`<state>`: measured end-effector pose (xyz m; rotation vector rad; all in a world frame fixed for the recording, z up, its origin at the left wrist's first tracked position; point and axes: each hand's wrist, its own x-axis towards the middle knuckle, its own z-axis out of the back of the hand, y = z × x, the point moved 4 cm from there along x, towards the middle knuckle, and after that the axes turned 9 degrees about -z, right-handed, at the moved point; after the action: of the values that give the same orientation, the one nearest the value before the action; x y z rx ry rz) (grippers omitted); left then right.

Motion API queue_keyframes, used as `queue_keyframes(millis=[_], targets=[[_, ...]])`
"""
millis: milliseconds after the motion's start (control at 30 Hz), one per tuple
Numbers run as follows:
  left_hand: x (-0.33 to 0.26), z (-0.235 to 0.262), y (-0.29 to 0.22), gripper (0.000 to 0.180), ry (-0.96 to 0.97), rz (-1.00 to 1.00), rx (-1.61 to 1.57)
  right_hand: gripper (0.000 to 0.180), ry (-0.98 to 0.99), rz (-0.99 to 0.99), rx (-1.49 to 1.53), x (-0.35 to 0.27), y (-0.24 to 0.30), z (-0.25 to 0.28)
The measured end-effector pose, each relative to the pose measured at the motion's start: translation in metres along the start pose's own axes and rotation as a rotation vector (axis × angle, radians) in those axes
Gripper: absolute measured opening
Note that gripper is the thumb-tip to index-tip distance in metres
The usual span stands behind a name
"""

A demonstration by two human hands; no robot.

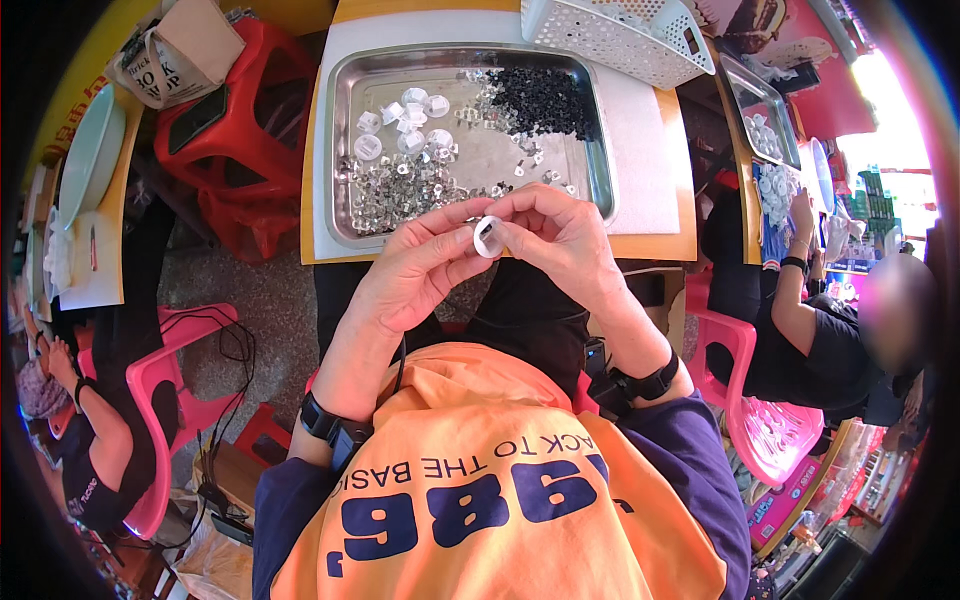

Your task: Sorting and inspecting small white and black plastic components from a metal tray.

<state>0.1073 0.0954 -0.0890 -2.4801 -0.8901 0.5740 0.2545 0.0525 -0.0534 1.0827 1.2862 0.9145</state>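
Observation:
Between my two hands, just in front of the tray's near edge, is a small white round plastic piece [487, 238] with a dark spot at its middle. My left hand [428, 255] pinches it from the left between thumb and fingers. From the other side, the thumb and fingertips of my right hand [558, 232] close on it too. Beyond them lies a shallow metal tray [470, 62]. Inside are clear-white round plastic pieces [410, 118], a heap of small shiny metal parts [390, 190] and a pile of tiny black parts [545, 100].
A white perforated basket [615, 38] stands at the far right of the table [650, 170]. Red stacked stools [235, 110] and a cloth bag [180, 50] are on the left. People sit on both sides; one on the right [800, 310] works beside another tray [760, 110].

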Motion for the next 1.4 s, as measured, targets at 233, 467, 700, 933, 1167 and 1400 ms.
queue_keyframes(millis=[233, 467, 700, 933, 1167, 1400], targets=[[-0.001, 0.004, -0.004, 0.026, 0.013, -0.029, 0.094, 0.015, -0.031, -0.008, -0.036, 0.002, -0.002, 0.000], [-0.002, 0.005, -0.003, 0.022, -0.010, -0.039, 0.080, 0.020, -0.250, 0.266, -0.458, -0.006, 0.016, -0.004], [-0.002, 0.011, -0.002, 0.023, -0.043, -0.086, 0.051, 0.024, -0.210, 0.432, -0.606, -0.015, 0.023, -0.022], [-0.004, 0.013, -0.002, 0.024, -0.014, -0.101, 0.091, 0.023, -0.231, 0.513, -0.655, -0.016, 0.018, -0.028], [-0.002, 0.019, 0.003, 0.024, -0.022, -0.076, 0.051, 0.022, -0.175, 0.413, -0.605, -0.011, 0.018, -0.021], [0.000, 0.012, 0.000, 0.033, 0.035, -0.094, 0.052, 0.020, -0.183, 0.313, -0.554, -0.006, 0.021, -0.017]])
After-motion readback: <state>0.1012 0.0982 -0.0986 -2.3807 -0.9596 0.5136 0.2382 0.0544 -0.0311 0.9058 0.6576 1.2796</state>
